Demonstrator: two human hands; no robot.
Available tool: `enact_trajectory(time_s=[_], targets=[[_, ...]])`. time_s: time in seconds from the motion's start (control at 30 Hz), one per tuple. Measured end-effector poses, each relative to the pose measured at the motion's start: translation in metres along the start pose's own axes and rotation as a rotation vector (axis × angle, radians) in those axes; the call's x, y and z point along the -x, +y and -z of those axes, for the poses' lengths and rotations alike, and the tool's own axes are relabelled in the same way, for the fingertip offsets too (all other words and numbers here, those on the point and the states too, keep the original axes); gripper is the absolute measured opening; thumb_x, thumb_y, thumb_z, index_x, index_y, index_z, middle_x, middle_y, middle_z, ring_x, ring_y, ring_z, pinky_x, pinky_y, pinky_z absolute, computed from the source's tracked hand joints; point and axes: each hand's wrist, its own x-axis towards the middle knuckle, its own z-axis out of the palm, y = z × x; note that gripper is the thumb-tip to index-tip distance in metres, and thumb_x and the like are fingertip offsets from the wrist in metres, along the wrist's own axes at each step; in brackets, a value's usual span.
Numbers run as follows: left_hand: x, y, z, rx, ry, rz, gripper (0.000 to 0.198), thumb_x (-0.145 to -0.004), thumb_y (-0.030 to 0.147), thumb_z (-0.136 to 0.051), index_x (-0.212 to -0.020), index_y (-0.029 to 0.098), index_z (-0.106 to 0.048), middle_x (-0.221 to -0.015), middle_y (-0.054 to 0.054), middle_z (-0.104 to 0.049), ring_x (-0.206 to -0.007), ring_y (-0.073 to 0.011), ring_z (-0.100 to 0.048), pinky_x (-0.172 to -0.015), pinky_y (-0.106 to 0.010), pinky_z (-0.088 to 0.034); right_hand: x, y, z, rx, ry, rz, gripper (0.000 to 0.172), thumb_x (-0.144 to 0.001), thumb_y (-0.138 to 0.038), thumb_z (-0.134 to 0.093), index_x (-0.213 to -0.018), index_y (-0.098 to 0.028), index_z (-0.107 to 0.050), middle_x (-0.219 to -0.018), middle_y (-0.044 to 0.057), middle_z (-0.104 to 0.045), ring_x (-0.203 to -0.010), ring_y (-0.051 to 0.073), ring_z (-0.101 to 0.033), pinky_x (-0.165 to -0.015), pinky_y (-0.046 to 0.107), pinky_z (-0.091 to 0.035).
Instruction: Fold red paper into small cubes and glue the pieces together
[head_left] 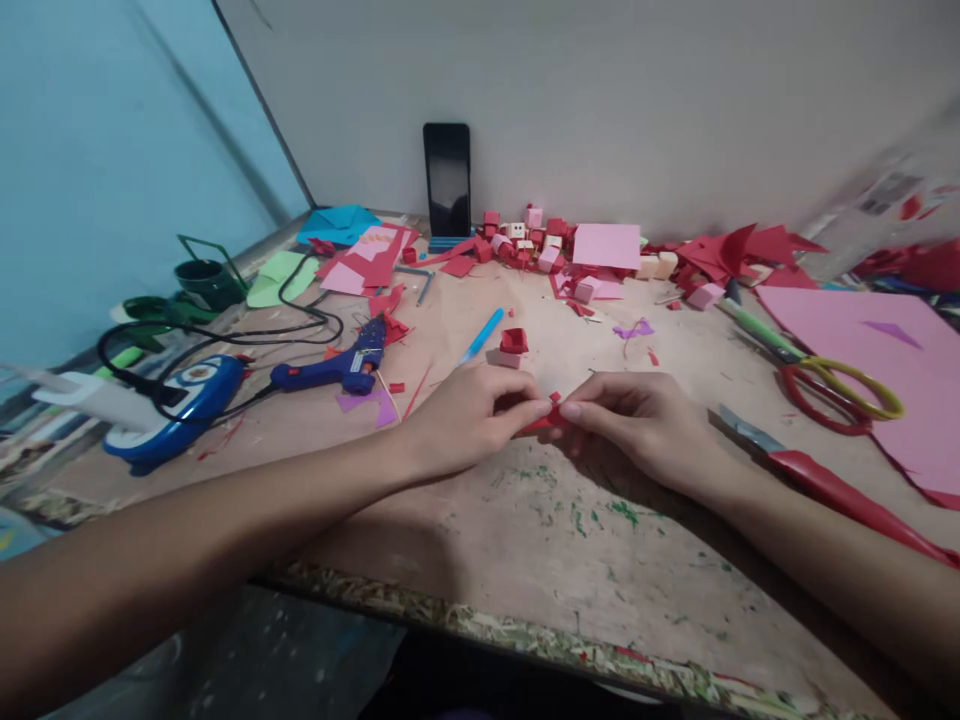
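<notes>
Between my two hands is a small strip of red paper (541, 421), its far tip sticking up past the fingers. My left hand (487, 415) pinches its left part between thumb and index finger. The thumb and fingers of my right hand (634, 425) close on its right end. Just beyond my left hand stands a small open red paper box (514, 341) on top of a pink paper cube (508, 358). A blue pen-like tool (482, 336) lies behind the left hand. Most of the strip is covered by my fingers.
At left are a blue glue gun (345, 365) with a looping cord and a blue power strip (184, 410). Scissors (817, 385) and a red-handled knife (832, 485) lie right. A phone (448, 180) stands behind, beside several paper cubes (525, 240).
</notes>
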Motion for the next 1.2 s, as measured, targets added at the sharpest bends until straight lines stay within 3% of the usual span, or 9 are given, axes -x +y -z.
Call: enact_trajectory(time_s=[0.13,0.33,0.43,0.5,0.67,0.83,0.97,1.1,1.2], targets=[[0.001,-0.003,-0.001,-0.092,-0.002,-0.086,0.025,-0.1,0.022,-0.059,-0.078,0.015,-0.07,-0.076,0.0,-0.067,-0.072,-0.0132,-0.058,-0.071,-0.027,-0.042,0.001,-0.001,0.0,0.073,-0.027,0.027,0.031,-0.088,-0.049,-0.08,-0.081,-0.019,-0.08,-0.074,0.007,-0.08,-0.064,0.018,-0.071,-0.059,0.027,-0.055],[0.005,-0.005,-0.001,-0.157,-0.05,-0.105,0.026,-0.106,0.028,-0.054,-0.088,0.017,-0.07,-0.086,-0.003,-0.074,-0.085,-0.0175,-0.068,-0.084,-0.031,-0.048,0.003,0.002,0.001,0.038,-0.076,-0.021,0.044,-0.094,-0.059,-0.072,-0.074,-0.02,-0.08,-0.07,0.008,-0.077,-0.06,0.018,-0.069,-0.058,0.028,-0.055],[0.008,-0.005,0.001,-0.13,-0.011,-0.108,0.017,-0.103,0.034,-0.063,-0.11,0.02,-0.069,-0.099,-0.004,-0.077,-0.096,-0.0202,-0.07,-0.091,-0.034,-0.051,0.002,0.004,0.003,0.007,-0.039,-0.053,0.046,-0.092,-0.061,-0.074,-0.074,-0.019,-0.081,-0.066,0.008,-0.075,-0.055,0.017,-0.066,-0.054,0.028,-0.053],[0.01,-0.006,0.002,-0.116,0.05,-0.117,0.035,-0.096,0.036,-0.073,-0.126,0.021,-0.062,-0.108,-0.006,-0.077,-0.099,-0.0217,-0.07,-0.092,-0.035,-0.054,0.0,0.003,0.005,-0.009,-0.026,-0.069,0.045,-0.091,-0.061,-0.075,-0.074,-0.02,-0.081,-0.069,0.009,-0.077,-0.057,0.018,-0.068,-0.056,0.028,-0.055],[0.01,-0.012,0.007,-0.217,0.063,-0.287,0.007,-0.1,0.023,-0.066,-0.102,0.016,-0.065,-0.111,-0.011,-0.074,-0.105,-0.0216,-0.068,-0.098,-0.035,-0.053,-0.003,0.005,0.007,-0.042,0.007,-0.049,0.045,-0.086,-0.063,-0.079,-0.07,-0.021,-0.081,-0.066,0.009,-0.075,-0.058,0.02,-0.069,-0.057,0.028,-0.056],[0.007,-0.016,0.01,-0.245,0.07,-0.305,0.012,-0.104,0.026,-0.062,-0.1,0.016,-0.068,-0.108,-0.01,-0.075,-0.106,-0.0208,-0.069,-0.1,-0.036,-0.053,-0.004,0.016,0.012,0.126,0.062,-0.02,0.041,-0.087,-0.062,-0.077,-0.082,-0.022,-0.084,-0.074,0.009,-0.079,-0.062,0.023,-0.072,-0.057,0.031,-0.058],[0.006,-0.02,0.007,-0.289,0.039,-0.286,0.013,-0.103,0.026,-0.064,-0.096,0.016,-0.071,-0.108,-0.009,-0.075,-0.106,-0.0205,-0.069,-0.1,-0.034,-0.052,0.001,0.017,0.007,0.403,0.195,0.159,0.03,-0.091,-0.054,-0.074,-0.094,-0.026,-0.084,-0.087,0.01,-0.083,-0.063,0.026,-0.074,-0.051,0.033,-0.057],[0.008,-0.021,0.003,-0.414,0.014,-0.296,0.015,-0.101,0.023,-0.065,-0.094,0.016,-0.075,-0.105,-0.01,-0.073,-0.104,-0.0221,-0.065,-0.098,-0.035,-0.052,0.007,0.012,-0.003,0.633,0.106,0.564,0.022,-0.1,-0.035,-0.065,-0.088,-0.025,-0.081,-0.09,0.01,-0.08,-0.075,0.025,-0.075,-0.062,0.035,-0.059],[0.01,-0.021,0.001,-0.488,0.015,-0.306,0.02,-0.103,0.023,-0.061,-0.097,0.015,-0.078,-0.099,-0.011,-0.072,-0.103,-0.0246,-0.065,-0.098,-0.038,-0.052,0.007,0.014,-0.006,0.769,0.077,0.653,0.024,-0.103,-0.024,-0.059,-0.088,-0.022,-0.077,-0.087,0.009,-0.076,-0.072,0.021,-0.072,-0.06,0.032,-0.054]])
